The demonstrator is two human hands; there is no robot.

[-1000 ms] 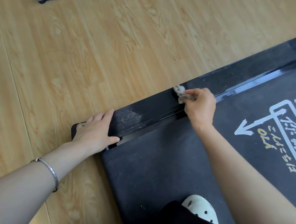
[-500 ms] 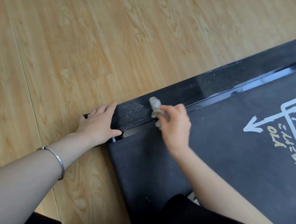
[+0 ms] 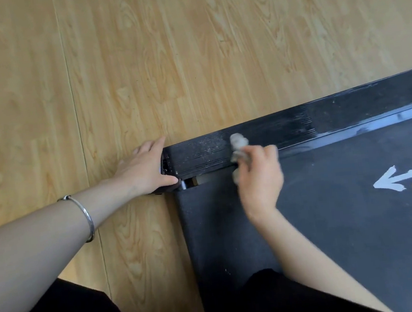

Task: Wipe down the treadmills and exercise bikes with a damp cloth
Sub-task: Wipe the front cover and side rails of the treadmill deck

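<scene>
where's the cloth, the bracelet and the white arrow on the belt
cloth (image 3: pixel 238 139): head view, its upper wad.
bracelet (image 3: pixel 86 213): head view, middle of the band.
white arrow (image 3: pixel 391 182): head view, its head, by the shaft.

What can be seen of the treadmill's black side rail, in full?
The side rail is a long, glossy black strip, seemingly plastic, with fine lengthwise grooves. It lies flat between the wooden floor and the dark belt, running up to the right edge of the view. Pale dust specks its left end; farther right it shines. The left hand rests on its end, and the right hand presses a grey cloth on it.
</scene>
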